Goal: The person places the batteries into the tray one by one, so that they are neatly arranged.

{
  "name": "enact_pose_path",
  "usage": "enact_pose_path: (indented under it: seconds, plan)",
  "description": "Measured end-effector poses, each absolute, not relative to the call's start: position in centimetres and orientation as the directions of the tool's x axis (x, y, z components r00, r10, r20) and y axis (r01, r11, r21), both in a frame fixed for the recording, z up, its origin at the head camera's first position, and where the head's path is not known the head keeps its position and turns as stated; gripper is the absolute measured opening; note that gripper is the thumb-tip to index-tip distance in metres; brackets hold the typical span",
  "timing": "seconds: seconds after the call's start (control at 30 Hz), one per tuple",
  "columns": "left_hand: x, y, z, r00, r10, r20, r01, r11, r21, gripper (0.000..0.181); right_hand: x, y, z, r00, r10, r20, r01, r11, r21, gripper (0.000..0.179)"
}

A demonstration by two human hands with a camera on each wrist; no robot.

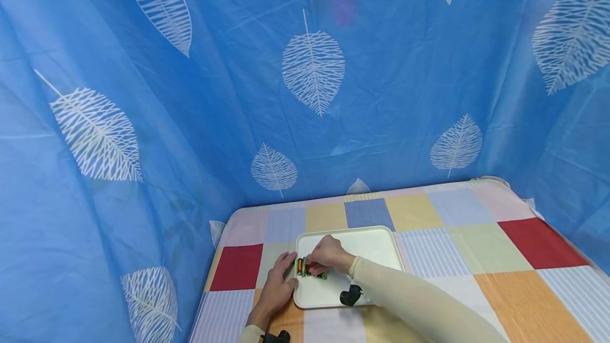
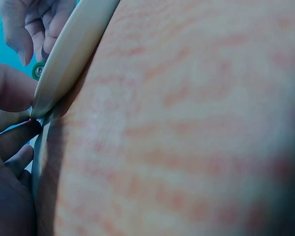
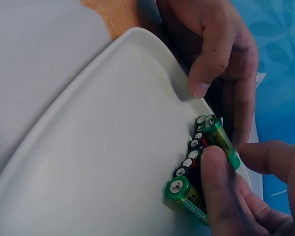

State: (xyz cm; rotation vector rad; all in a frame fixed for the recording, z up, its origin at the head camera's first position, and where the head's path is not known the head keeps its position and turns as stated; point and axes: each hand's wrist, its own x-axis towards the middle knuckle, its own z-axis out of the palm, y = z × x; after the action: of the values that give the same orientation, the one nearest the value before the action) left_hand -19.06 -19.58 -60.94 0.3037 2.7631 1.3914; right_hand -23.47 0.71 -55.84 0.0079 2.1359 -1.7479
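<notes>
A white tray [image 1: 374,245] lies on the table with a row of batteries [image 1: 300,266] along its left side. My left hand [image 1: 278,286] holds the tray's left edge, thumb over the rim and fingers outside it, as the right wrist view shows. Over the row, my right hand [image 1: 329,254] pinches a green battery [image 3: 217,135] between thumb and forefinger, tilted above the others. Another green battery [image 3: 179,189] is at the near end of the row. The right hand's thumb hides part of the row. In the left wrist view, one green battery end [image 2: 38,71] shows behind the tray rim.
The table wears a patchwork cloth [image 1: 476,247] in coloured squares. Blue curtains [image 1: 214,94] with white leaf prints hang behind the table and at both sides. A black wrist camera [image 1: 351,295] on the right arm overlaps the tray's front part.
</notes>
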Motion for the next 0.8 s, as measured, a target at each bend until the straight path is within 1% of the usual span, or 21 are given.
enact_pose_path:
  seconds: [0.33, 0.43, 0.57, 0.7, 0.8]
  plan:
    - [-18.8, -19.5, -60.7, -0.98, 0.189, 0.065, 0.164, 0.58, 0.798, 0.072, -23.5, 1.1, -56.0, -0.917, -0.257, -0.304, 0.255, 0.205, -0.945, 0.007]
    - [-18.8, -19.5, -60.7, -0.979, 0.191, 0.066, 0.166, 0.577, 0.8, 0.072, -23.5, 1.3, -56.0, -0.905, -0.277, -0.323, 0.287, 0.164, -0.944, 0.01]
    - [-18.9, -19.5, -60.8, -0.979, 0.194, 0.07, 0.17, 0.571, 0.803, 0.072, -23.8, 1.7, -55.9, -0.88, -0.325, -0.346, 0.338, 0.083, -0.938, 0.018]
    - [-18.9, -19.5, -60.7, -0.976, 0.202, 0.086, 0.188, 0.566, 0.803, 0.073, -24.1, 2.4, -55.8, -0.861, -0.384, -0.335, 0.36, 0.007, -0.933, 0.027]
    - [-18.9, -19.5, -60.7, -0.972, 0.211, 0.104, 0.209, 0.567, 0.797, 0.073, -24.2, 3.3, -55.8, -0.855, -0.407, -0.321, 0.361, -0.023, -0.932, 0.032]
